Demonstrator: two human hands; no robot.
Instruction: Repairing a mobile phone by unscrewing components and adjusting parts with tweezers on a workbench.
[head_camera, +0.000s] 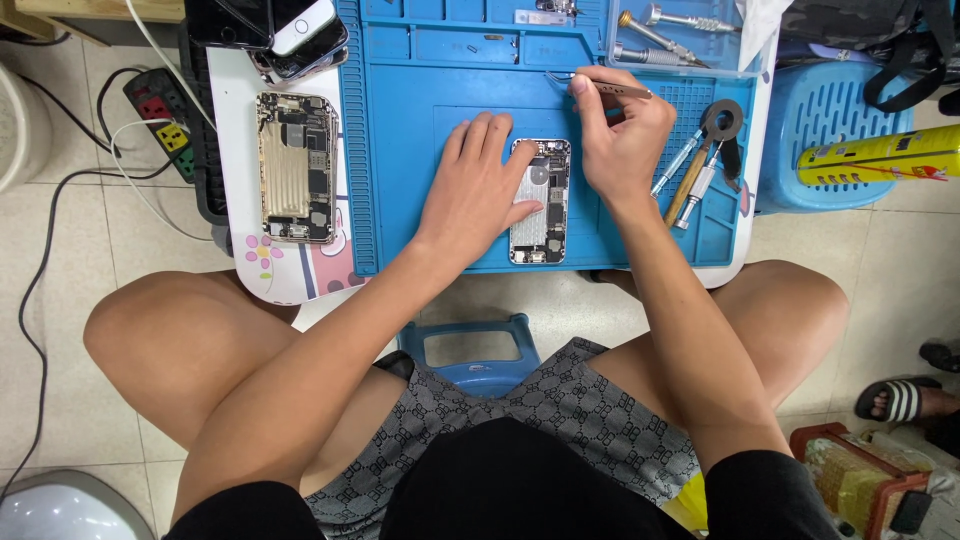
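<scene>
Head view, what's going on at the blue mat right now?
A seated person is working on an opened phone on the blue mat. The left hand presses flat on the phone, steadying it. The right hand pinches metal tweezers above it. A second opened phone lies left of the mat, screwdrivers to the right.

A small white table (232, 160) carries a blue repair mat (400, 150) and an opened gold phone (297, 168) beside it.

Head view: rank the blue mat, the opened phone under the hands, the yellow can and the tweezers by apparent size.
1. blue mat
2. yellow can
3. opened phone, close to the can, so unsure
4. tweezers
</scene>
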